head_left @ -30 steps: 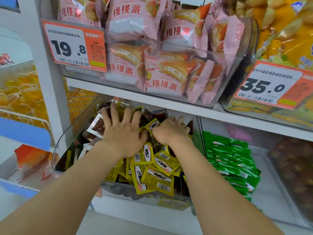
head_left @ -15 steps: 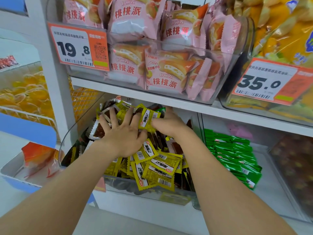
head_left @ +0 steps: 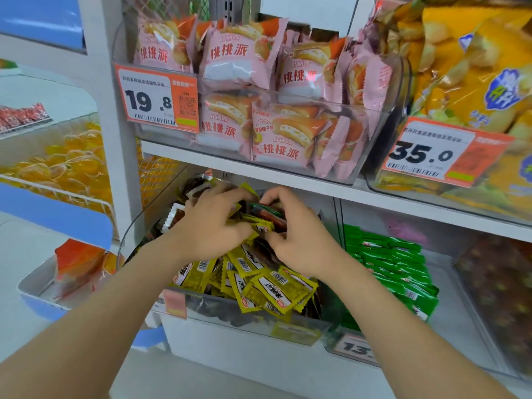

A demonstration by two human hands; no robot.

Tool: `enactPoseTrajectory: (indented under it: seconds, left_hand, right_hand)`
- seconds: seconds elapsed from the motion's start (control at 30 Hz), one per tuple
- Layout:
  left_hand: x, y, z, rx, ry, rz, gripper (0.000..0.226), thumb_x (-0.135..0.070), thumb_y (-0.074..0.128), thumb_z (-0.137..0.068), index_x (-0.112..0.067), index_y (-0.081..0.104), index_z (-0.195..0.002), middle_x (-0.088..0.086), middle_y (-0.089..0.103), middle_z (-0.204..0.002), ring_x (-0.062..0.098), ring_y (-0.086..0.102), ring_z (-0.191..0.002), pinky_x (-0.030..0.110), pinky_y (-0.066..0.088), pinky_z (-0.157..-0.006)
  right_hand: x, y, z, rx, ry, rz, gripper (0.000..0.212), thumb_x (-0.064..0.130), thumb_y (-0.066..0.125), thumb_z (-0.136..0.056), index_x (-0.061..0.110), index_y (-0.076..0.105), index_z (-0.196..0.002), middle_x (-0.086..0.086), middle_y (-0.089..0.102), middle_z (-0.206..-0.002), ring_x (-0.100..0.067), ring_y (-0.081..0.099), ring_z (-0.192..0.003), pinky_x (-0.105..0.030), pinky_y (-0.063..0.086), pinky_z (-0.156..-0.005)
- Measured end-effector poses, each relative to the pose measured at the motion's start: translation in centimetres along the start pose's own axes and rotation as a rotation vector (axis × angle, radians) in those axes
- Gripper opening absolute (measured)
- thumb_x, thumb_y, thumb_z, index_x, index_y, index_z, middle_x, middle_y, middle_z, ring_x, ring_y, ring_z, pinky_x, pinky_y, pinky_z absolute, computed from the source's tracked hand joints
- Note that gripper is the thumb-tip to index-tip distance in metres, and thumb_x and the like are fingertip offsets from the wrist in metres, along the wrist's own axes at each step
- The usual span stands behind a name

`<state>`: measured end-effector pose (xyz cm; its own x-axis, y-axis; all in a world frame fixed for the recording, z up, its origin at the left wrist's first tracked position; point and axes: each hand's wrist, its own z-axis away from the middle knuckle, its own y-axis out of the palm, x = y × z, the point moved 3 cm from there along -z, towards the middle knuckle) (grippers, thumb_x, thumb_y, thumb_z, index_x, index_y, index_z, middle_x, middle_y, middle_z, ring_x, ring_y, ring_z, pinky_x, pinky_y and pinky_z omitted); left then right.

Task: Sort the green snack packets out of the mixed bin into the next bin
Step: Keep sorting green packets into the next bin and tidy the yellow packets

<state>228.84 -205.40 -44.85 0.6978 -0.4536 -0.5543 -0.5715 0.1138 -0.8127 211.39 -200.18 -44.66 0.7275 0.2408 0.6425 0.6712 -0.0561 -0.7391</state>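
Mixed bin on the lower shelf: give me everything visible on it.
The mixed bin is a clear plastic tub with a rounded left wall. It sits on the white shelf, left of the stacked green packets. It is heaped with yellow packets, dark brown packets and one green packet near the back. An orange label and a yellow label sit on its front wall. The left hand and right hand are both in the pile; blur hides their grip.
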Motion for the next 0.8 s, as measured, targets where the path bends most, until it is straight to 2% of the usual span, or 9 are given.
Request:
enactPoseTrajectory:
  seconds: [0.1,0.2,0.27,0.37,0.47,0.53,0.67,0.73,0.8]
  left_hand:
    - [-0.2,0.4,1.5,0.137,0.036,-0.104,0.071,-0.071,0.056,-0.068,-0.051,0.051,-0.135,-0.019,0.043,-0.144,0.025,0.034,-0.140,0.060,0.026,-0.112]
    - [-0.2,0.4,2.8,0.258,0.086,-0.155,0.078,-0.086,0.070,-0.065,-0.060,0.046,-0.134,-0.024,0.044,-0.139,0.018,0.026,-0.140,0.053,0.025,-0.110]
    - [0.1,0.1,3.3,0.326,0.100,-0.126,0.095,-0.086,0.076,-0.059,-0.058,0.041,-0.143,-0.025,0.043,-0.145,0.011,0.020,-0.144,0.047,0.022,-0.112]
    - [0.6,0.1,3.5,0.297,0.119,-0.142,0.112,-0.096,0.067,-0.058,-0.049,0.036,-0.154,-0.023,0.032,-0.161,0.007,0.010,-0.154,0.056,0.014,-0.123]
    - [0.6,0.3,2.9,0.160,0.165,-0.168,0.084,-0.091,0.057,-0.069,-0.041,0.061,-0.137,-0.020,0.046,-0.154,0.004,0.031,-0.148,0.059,0.025,-0.120]
    - [0.4,0.5,2.4,0.097,0.187,-0.146,0.057,-0.075,0.065,-0.071,-0.037,0.073,-0.112,-0.019,0.054,-0.146,0.004,0.043,-0.140,0.057,0.032,-0.117]
    - [-0.5,0.9,2.3,0.065,0.225,-0.132,0.035,-0.060,0.079,-0.073,-0.035,0.065,-0.093,-0.018,0.065,-0.118,0.007,0.061,-0.109,0.044,0.046,-0.100]
    - [-0.9,0.8,2.4,0.026,0.231,-0.184,0.037,-0.066,0.076,-0.078,-0.035,0.061,-0.091,-0.019,0.064,-0.097,0.004,0.059,-0.091,0.036,0.045,-0.081]
    - [-0.8,0.7,2.2,0.007,0.235,-0.219,0.036,-0.069,0.072,-0.080,-0.037,0.060,-0.093,-0.020,0.063,-0.094,0.003,0.058,-0.087,0.034,0.045,-0.076]
  right_hand:
    - [0.0,0.5,1.5,0.138,-0.023,0.166,0.061,0.011,0.059,-0.087,0.041,0.035,-0.134,0.011,0.060,-0.129,-0.015,0.057,-0.115,-0.043,0.040,-0.107]
    - [-0.1,0.0,2.7,0.225,-0.029,0.177,0.060,0.028,0.064,-0.088,0.039,0.040,-0.142,0.016,0.061,-0.132,-0.008,0.058,-0.117,-0.026,0.048,-0.101]
    - [-0.2,-0.6,3.3,0.165,-0.107,0.278,0.046,0.036,0.068,-0.090,0.041,0.054,-0.133,0.020,0.067,-0.120,-0.007,0.061,-0.105,-0.023,0.050,-0.093]
    - [-0.3,-1.4,4.0,0.166,-0.107,0.260,0.027,0.041,0.069,-0.092,0.038,0.065,-0.118,0.020,0.073,-0.108,0.000,0.066,-0.099,-0.028,0.054,-0.093]
    - [-0.5,-2.1,4.4,0.156,-0.043,0.301,0.017,0.035,0.062,-0.095,0.037,0.067,-0.112,0.013,0.069,-0.083,0.001,0.054,-0.074,-0.028,0.052,-0.068]
    - [-0.7,-2.5,4.4,0.084,-0.021,0.369,0.020,0.026,0.061,-0.096,0.035,0.066,-0.114,0.010,0.064,-0.072,-0.001,0.049,-0.066,-0.034,0.055,-0.069]
    - [-0.7,-3.1,4.4,-0.034,0.093,0.379,0.023,0.022,0.072,-0.093,0.030,0.067,-0.114,0.006,0.071,-0.101,-0.013,0.058,-0.096,-0.035,0.053,-0.090]
    - [-0.9,-3.2,4.4,-0.057,0.108,0.370,0.024,0.022,0.076,-0.090,0.027,0.071,-0.114,0.008,0.071,-0.104,-0.012,0.063,-0.101,-0.026,0.051,-0.089]
    - [-0.9,-3.5,4.3,-0.080,0.127,0.314,0.019,0.020,0.081,-0.087,0.030,0.073,-0.102,0.015,0.071,-0.094,-0.005,0.067,-0.090,-0.014,0.048,-0.078]
